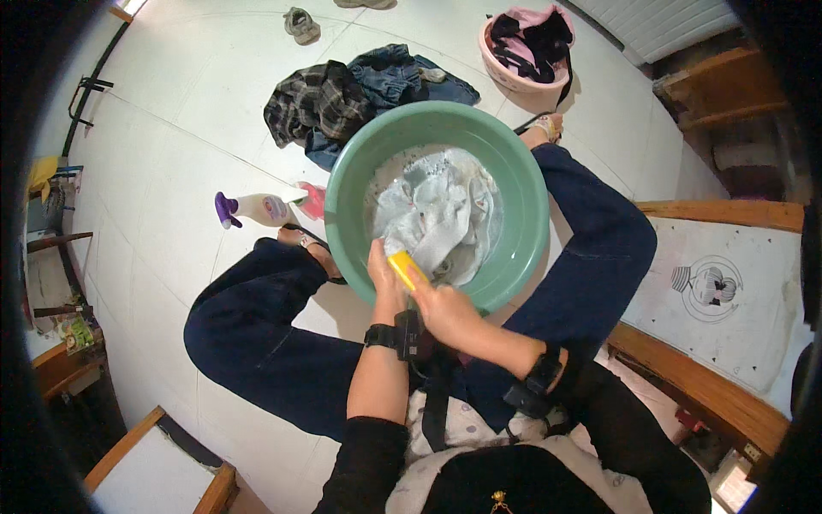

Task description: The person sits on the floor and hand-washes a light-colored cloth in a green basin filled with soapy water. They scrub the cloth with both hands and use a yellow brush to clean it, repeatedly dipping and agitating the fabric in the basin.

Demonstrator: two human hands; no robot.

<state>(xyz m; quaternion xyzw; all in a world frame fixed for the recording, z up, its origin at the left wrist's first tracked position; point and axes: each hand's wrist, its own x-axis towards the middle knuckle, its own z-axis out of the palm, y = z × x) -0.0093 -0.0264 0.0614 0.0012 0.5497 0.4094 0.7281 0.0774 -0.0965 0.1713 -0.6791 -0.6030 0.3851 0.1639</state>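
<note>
A green plastic basin (523, 193) stands between my knees. Wet white cloth (443, 199) lies bunched in the cloudy, sudsy water inside it. Over the basin's near rim, my left hand (384, 276) grips a gathered end of the cloth. My right hand (443, 308) holds a yellow block-like object (407, 270) against that end. Whether it is a brush or a bar of soap, I cannot tell. Part of the yellow object is hidden by my right fingers.
Beyond the basin lie a plaid garment (321, 103) and blue denim clothes (385, 77). A spray bottle with a purple trigger (260, 209) lies left, beside a pink bottle (311, 200). Clothes fill a pink basket (494, 67). A wooden-edged table (713, 295) stands right, a shoe (302, 26) far off.
</note>
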